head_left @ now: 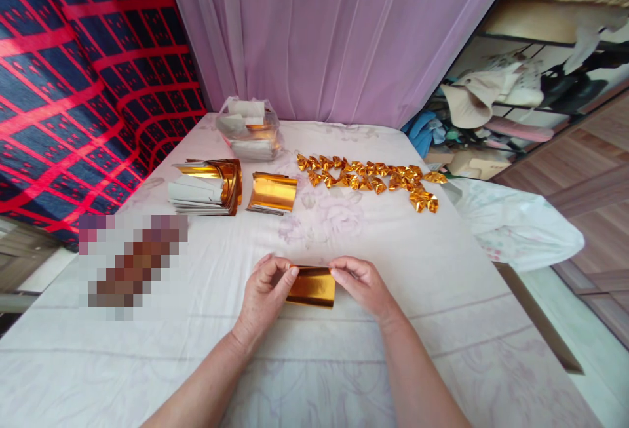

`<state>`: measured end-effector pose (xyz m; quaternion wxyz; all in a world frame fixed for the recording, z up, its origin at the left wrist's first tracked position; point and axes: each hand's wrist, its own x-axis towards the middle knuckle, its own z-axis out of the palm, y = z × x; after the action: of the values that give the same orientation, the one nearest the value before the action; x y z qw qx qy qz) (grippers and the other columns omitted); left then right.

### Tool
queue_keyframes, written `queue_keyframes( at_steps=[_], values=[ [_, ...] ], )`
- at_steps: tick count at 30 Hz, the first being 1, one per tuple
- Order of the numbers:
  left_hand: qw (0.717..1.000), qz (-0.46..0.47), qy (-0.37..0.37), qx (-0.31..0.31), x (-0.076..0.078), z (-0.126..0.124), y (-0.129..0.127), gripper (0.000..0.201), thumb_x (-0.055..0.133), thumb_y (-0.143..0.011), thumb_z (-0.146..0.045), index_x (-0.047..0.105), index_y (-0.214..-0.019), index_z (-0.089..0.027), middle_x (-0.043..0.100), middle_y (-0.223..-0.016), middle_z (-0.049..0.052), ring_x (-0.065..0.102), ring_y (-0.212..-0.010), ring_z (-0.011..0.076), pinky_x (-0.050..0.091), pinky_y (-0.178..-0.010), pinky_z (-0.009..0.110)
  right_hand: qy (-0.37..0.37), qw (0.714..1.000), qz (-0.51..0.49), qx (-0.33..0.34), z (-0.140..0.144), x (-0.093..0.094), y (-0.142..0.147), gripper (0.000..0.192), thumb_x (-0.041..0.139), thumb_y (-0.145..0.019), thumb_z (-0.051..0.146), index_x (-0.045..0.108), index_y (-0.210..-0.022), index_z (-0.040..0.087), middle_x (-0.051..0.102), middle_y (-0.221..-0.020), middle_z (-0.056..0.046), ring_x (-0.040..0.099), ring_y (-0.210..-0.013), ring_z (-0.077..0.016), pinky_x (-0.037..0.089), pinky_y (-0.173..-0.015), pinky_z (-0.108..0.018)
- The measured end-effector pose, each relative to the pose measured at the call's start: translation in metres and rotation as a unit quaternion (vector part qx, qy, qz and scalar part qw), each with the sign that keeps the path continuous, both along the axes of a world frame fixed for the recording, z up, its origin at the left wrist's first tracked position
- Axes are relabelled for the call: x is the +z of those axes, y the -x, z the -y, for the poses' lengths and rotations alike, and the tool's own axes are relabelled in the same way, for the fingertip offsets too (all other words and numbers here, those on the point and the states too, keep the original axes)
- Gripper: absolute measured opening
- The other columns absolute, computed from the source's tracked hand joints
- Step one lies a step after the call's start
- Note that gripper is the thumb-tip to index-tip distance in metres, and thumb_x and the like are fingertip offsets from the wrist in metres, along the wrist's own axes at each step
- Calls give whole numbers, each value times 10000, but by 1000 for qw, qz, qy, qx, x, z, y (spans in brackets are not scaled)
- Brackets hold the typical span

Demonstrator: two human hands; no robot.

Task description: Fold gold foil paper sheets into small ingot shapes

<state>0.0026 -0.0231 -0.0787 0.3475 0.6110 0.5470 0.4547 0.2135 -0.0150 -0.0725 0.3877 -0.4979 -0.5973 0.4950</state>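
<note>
Both hands hold one gold foil sheet (311,286) low over the bed (344,362), just in front of the person. The left hand (265,293) has its fingers (291,276) closed on the sheet's left edge, and the right hand (358,282) pinches the upper right corner with thumb and forefinger, the other fingers curled loosely. The foil looks thin and springy, so I judge that an uneven press could set a crooked crease that would not smooth out again, and a hard tug between the two hands could tear it. The bed's soft cover gives little firm backing, which may let a fold wander. Well beyond the hands lie a small curled pile of gold sheets (272,193) and, beside it, a larger stack of foil-backed paper (206,187); a careless sleeve or a draught could scatter either. The row of folded gold pieces (368,179) sits near the far right edge, where a nudge could send some off. A clear bag of paper (250,128) stands by the curtain (334,35).
</note>
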Motion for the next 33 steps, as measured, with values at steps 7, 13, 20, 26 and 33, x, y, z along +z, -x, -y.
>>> queue_keyframes(
  at_steps=[7,13,20,26,33],
  values=[
    [1000,-2,10,-5,1,1,0,282,577,-863,-474,611,-744,-220,634,-688,-16,595,-688,143,485,-915,363,-14,1000,-2,-8,-1,0,2,276,604,-818,432,646,-716,180,611,-650,4,526,-611,-122,424,-584,-233],
    [1000,8,12,-10,0,1,1,279,580,-866,-470,615,-759,-214,616,-698,-10,594,-710,141,512,-781,301,-13,1000,-4,-16,-1,2,3,304,613,-803,466,643,-701,181,601,-640,4,521,-606,-123,421,-575,-232],
    [1000,0,9,-10,1,1,1,276,570,-867,-469,602,-754,-219,624,-694,-14,593,-695,145,493,-892,355,-23,1000,-2,-18,-1,4,3,284,609,-807,442,650,-701,182,618,-637,1,530,-601,-126,434,-577,-236],
    [1000,-7,-2,-6,1,0,1,247,575,-859,-436,590,-728,-228,621,-657,-32,586,-680,145,372,-1068,427,-32,999,8,-25,-1,2,4,296,613,-802,455,648,-681,187,606,-616,4,523,-589,-126,433,-560,-234],
    [1000,-2,1,-5,0,0,1,237,585,-851,-429,595,-729,-226,623,-660,-31,588,-688,147,379,-1057,421,-25,999,1,-28,-1,2,4,286,612,-801,446,654,-691,186,607,-633,2,527,-603,-128,432,-577,-238]
  ],
)
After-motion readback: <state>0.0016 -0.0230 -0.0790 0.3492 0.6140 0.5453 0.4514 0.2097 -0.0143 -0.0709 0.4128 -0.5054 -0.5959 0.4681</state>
